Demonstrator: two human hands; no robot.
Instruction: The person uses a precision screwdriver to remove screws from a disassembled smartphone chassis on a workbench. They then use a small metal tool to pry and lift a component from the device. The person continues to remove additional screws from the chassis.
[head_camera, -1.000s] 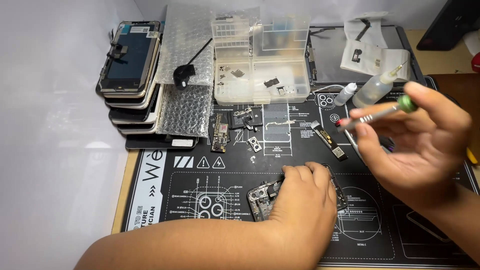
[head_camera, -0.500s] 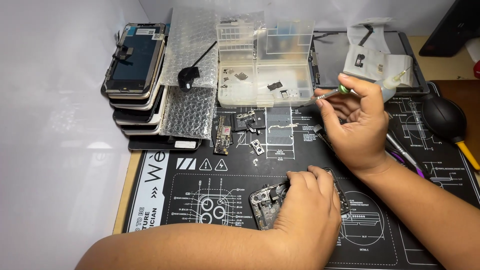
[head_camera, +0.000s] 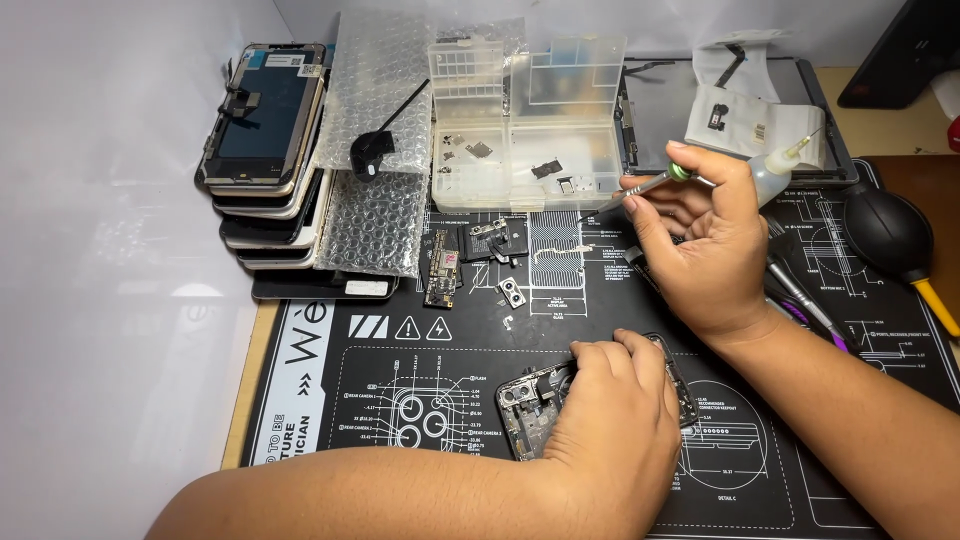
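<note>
Head view shows that the right hand (head_camera: 705, 245) has swung in from the right side of the mat since a second ago and, compared with half a second back, sits slightly lower, its screwdriver (head_camera: 640, 190) now angled down to the left with the tip just short of the clear parts box (head_camera: 527, 125). The left hand (head_camera: 610, 405) has not shifted and presses on the opened phone (head_camera: 525, 400) at the near middle of the black work mat (head_camera: 830, 410). Open room lies on the mat's printed area left of the phone and between the two hands; small loose parts (head_camera: 495, 245) crowd the strip below the box, a stack of screens (head_camera: 265, 130) lines the left edge, and a dust blower (head_camera: 890, 235) sits at the right edge. Right fingers are pinched shut around the screwdriver's shaft; left fingers curl closed over the phone's frame.
</note>
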